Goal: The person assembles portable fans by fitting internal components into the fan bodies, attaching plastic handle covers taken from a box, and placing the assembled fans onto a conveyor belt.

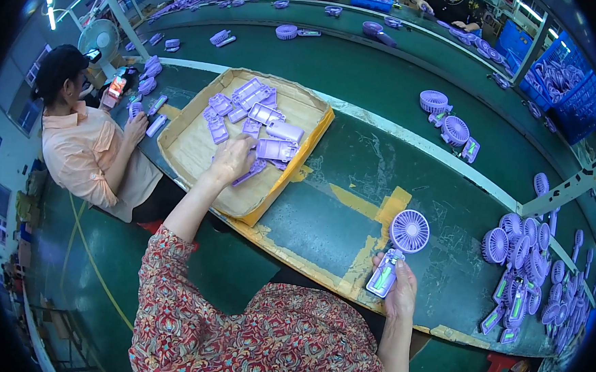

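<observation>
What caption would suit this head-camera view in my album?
Left hand among purple fan casings in a cardboard tray, right hand holding a purple handheld fan.

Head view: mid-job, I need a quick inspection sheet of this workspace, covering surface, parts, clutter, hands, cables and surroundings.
Surface: green workbench, scuffed, with yellow tape patches.
Job's things: purple handheld fan, its handle open, green showing inside; cardboard tray of purple handle shells.
Clutter: heap of purple fans at the bench's right end.
Hands: left hand among the shells, its grip hidden; right hand holds the fan by its handle.
Cables: nothing seen.
Surroundings: co-worker in an orange shirt at left; blue crate of purple parts, upper right.
</observation>
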Tool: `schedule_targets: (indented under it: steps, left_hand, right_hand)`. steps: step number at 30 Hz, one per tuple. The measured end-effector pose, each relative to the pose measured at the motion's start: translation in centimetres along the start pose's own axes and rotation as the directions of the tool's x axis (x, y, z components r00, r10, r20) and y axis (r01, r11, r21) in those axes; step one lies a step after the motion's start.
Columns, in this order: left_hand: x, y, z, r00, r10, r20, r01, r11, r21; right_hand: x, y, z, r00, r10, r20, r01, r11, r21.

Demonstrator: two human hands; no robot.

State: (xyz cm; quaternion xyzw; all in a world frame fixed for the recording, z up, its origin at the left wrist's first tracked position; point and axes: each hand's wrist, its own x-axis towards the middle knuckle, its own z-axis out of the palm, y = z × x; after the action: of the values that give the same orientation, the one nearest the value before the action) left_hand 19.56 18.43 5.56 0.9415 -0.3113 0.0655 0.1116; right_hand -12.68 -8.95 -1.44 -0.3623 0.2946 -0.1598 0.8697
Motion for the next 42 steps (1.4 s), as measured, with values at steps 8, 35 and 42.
schedule_targets:
  steps: [8, 35, 42]
  left_hand:
    - [4.7, 3.2, 2.5, 0.947, 0.310, -0.088, -0.303, 0.949, 0.086]
    - [-6.9, 17.5, 4.4, 0.916, 0.357, 0.183, -0.306, 0.917, -0.255]
    - [-7.2, 20.8, 2.6, 0.856, 0.141, 0.498, 0.100, 0.899, -0.426]
  right_hand:
    - [-0.1, 0.3, 0.0, 1.000, -0.006, 0.012, 0.006, 1.000, 0.008]
    - [0.8, 1.0, 0.0, 1.000, 0.005, 0.023, -0.006, 0.997, 0.076]
    - [0.9, 0.9, 0.2, 1.000, 0.022, -0.008, -0.022, 0.996, 0.090]
